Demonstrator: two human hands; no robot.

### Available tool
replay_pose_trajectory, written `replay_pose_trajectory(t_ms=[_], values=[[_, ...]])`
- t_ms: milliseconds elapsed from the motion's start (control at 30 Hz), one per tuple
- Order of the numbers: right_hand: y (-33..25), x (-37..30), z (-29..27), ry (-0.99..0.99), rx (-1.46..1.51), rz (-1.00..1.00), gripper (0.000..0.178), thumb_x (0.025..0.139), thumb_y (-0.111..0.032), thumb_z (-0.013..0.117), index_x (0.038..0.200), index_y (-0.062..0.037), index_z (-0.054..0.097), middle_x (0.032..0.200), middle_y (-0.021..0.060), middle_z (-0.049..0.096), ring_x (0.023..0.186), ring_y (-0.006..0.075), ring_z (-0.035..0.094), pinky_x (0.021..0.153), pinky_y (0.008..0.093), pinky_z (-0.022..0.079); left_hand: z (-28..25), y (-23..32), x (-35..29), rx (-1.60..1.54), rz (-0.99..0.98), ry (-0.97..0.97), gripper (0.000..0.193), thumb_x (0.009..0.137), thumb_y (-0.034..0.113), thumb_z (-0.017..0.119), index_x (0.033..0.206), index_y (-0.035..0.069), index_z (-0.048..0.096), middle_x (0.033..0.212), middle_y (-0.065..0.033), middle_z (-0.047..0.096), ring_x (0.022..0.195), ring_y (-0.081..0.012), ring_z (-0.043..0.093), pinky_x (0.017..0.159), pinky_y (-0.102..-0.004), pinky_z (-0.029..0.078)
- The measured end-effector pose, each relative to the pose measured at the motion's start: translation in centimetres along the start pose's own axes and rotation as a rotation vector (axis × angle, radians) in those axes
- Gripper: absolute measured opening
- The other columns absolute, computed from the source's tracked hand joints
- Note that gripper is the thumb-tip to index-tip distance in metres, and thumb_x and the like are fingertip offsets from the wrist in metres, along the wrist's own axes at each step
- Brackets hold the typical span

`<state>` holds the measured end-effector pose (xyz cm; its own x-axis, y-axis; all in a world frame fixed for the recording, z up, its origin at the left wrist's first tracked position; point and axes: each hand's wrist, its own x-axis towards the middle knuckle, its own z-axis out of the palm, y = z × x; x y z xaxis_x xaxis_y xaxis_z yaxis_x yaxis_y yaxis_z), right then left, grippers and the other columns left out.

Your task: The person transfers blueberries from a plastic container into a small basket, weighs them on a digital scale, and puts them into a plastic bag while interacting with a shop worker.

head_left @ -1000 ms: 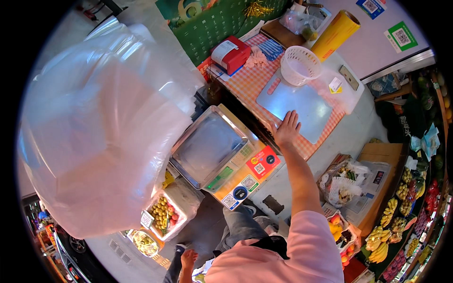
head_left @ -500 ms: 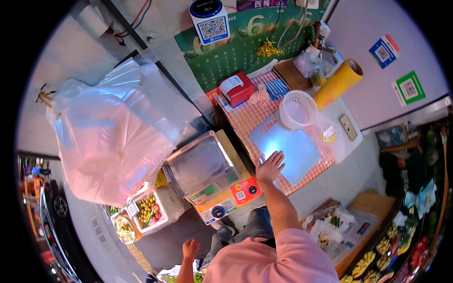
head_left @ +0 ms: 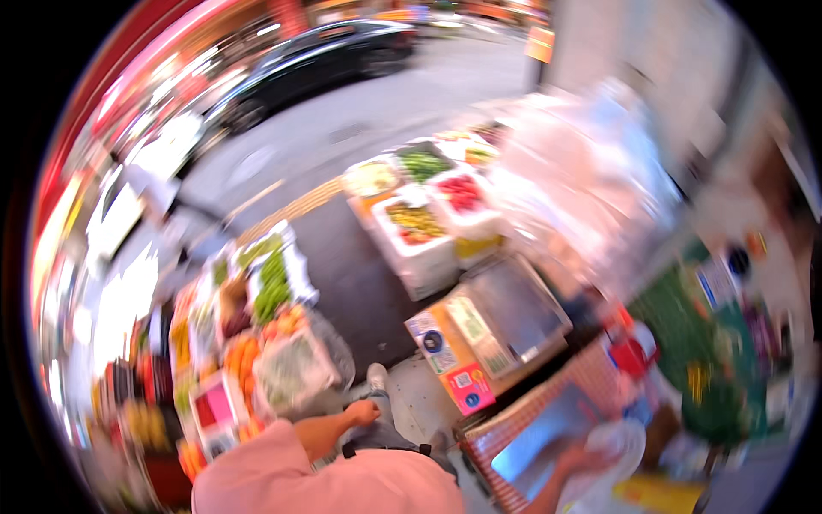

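My right hand [head_left: 589, 456], smeared by motion, stretches over the shiny pale cutting board [head_left: 541, 437] with its fingers out. Beside the fingertips is the white plastic basket [head_left: 625, 444]; whether they touch it I cannot tell. Under the board lies a red-checked cloth [head_left: 591, 373]. My left hand [head_left: 364, 413] hangs by my waist, fingers curled in, with nothing visible in it. A scale with a steel pan [head_left: 520, 308] stands to the left of the board.
Foam boxes of small fruit [head_left: 417, 224] stand beyond the scale, next to hanging clear plastic bags [head_left: 582, 171]. At left is a fruit stand with oranges [head_left: 244, 360] and green produce [head_left: 272, 283]. Farther off are a person [head_left: 154, 193] and a dark car [head_left: 317, 64] on the street.
The view has swung left towards the street and fruit stand. My right hand stays over the cutting board, nearer the basket in the picture. My left hand remains curled by my waist.
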<state>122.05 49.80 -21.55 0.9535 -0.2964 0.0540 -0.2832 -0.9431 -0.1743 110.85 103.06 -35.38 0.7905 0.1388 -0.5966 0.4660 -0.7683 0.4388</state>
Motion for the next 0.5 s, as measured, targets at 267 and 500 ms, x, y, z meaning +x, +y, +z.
replay_pose_trajectory(t_ms=[267,500], values=[[1.0,-2.0,-4.5,-0.094,-0.392,-0.396,0.048,0.081,-0.041,0.067,0.114,-0.0065,0.059,0.106,0.0139,0.062,0.098,0.0299,0.060,0.092,0.0514,0.044,9.7,-4.2,-17.3,-0.414,-0.337,0.311,0.030,0.081,0.028,0.054,0.087,0.005,0.073,0.091,-0.0213,0.068,0.087,-0.0379,0.065,0.081,-0.0471,0.050],[-15.9,-17.5,-8.1,-0.490,0.195,-1.248,0.028,0.075,-0.019,0.074,0.096,-0.0004,0.070,0.090,0.0236,0.067,0.088,0.0417,0.063,0.081,0.0496,0.047,26.9,-6.0,-30.1,-0.792,-0.577,0.518,0.029,0.081,0.028,0.055,0.086,0.004,0.072,0.083,-0.0173,0.070,0.080,-0.0345,0.066,0.077,-0.0456,0.051]])
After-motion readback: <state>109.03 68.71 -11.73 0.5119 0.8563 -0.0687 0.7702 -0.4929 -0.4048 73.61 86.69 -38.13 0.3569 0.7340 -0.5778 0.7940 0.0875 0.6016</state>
